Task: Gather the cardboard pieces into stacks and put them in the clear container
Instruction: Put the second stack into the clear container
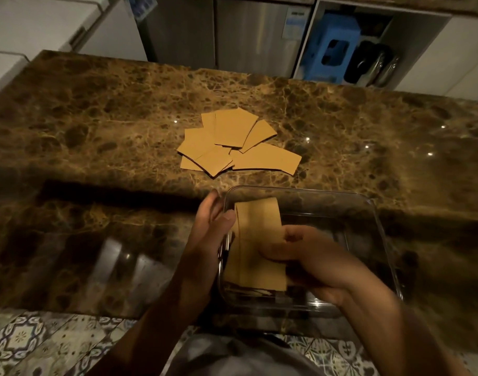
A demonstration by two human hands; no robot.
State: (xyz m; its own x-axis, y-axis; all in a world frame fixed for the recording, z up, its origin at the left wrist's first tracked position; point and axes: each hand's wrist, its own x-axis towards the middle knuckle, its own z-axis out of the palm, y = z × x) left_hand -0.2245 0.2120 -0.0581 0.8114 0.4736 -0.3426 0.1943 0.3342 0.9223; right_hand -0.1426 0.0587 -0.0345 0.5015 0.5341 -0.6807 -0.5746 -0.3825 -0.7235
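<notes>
Down at the near edge of the marble counter [97, 118] sits the clear container [368, 213]. Both hands hold a stack [255, 240] of cardboard inside it, at its left side. The left hand [208, 234] grips the stack's left edge, thumb on top, at the container's left wall. The right hand [313, 259] grasps the stack's right side with curled fingers. Farther off, mid-counter and well apart from the container, loose cardboard pieces [238, 142] lie fanned and overlapping. A blue stool [332, 47] stands beyond the counter's far edge.
</notes>
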